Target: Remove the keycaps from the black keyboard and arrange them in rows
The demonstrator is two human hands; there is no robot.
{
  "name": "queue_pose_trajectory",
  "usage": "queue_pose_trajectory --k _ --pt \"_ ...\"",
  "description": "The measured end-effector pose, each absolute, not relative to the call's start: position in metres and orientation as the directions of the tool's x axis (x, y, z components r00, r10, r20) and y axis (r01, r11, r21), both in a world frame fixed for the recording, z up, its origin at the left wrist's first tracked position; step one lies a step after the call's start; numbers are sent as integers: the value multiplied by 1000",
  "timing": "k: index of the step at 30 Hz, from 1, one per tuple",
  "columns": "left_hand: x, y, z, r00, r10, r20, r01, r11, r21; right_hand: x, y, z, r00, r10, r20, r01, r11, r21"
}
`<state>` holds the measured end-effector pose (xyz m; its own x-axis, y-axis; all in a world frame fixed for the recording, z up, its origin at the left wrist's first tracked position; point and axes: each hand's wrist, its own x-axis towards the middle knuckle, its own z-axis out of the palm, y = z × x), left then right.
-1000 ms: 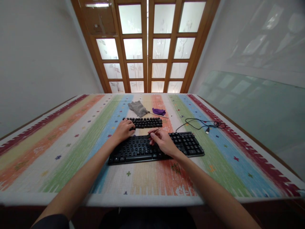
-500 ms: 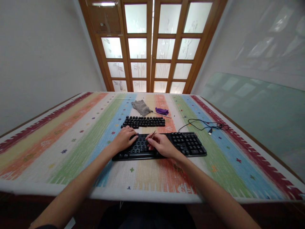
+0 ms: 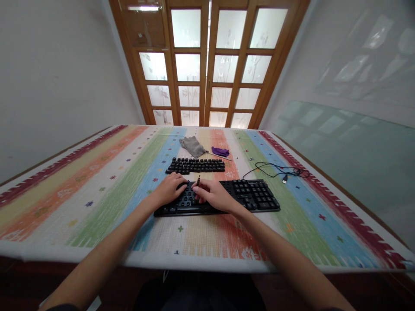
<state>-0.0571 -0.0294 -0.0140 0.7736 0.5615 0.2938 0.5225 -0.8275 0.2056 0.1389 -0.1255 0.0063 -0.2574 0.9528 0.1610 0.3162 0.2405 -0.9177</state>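
A black keyboard (image 3: 256,195) lies along the near part of the table, its left and middle key area stripped of caps and its number pad still capped. My left hand (image 3: 170,188) grips its upper left edge, thumb over the bare key switches and fingers curled at the back. Above the switches, my right hand (image 3: 210,193) pinches a small slender tool (image 3: 199,179) that points upward; its exact kind is too small to make out, and its lower end is hidden by the fingers. Rows of loose black keycaps (image 3: 195,165) stand just behind the keyboard.
Behind the keycaps lie a grey cloth (image 3: 193,147), a purple cloth (image 3: 220,151) and a thin rod (image 3: 222,157). The keyboard's cable (image 3: 275,164) coils to the right, ending in a USB plug (image 3: 285,179). A striped tablecloth (image 3: 106,203) covers the table.
My right hand has shifted slightly left over the switches, and the small tool has turned more upright. My left hand stays on the keyboard's edge.
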Motion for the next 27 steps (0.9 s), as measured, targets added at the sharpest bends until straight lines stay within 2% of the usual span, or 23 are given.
queue_pose_trajectory --k 7,13,16,18,23,27 --pt "-60 -28 -14 778 553 298 500 -832 239 130 -118 6 -224 959 171 368 246 -897" --pt "-60 -27 -14 775 554 304 497 -831 250 140 -110 -3 -117 989 90 249 117 -961" --pt "-60 -28 -11 779 556 290 490 -828 271 149 -109 -6 -174 984 49 165 78 -983" --pt "-60 -29 -8 784 545 295 465 -832 302 154 -111 -6 -189 979 80 133 107 -985" --pt "-57 -35 1 819 502 279 369 -832 415 164 -114 -2 -80 971 227 135 236 -962" --pt "-51 -40 5 823 486 295 330 -831 448 168 -114 -3 -69 962 264 140 271 -952"
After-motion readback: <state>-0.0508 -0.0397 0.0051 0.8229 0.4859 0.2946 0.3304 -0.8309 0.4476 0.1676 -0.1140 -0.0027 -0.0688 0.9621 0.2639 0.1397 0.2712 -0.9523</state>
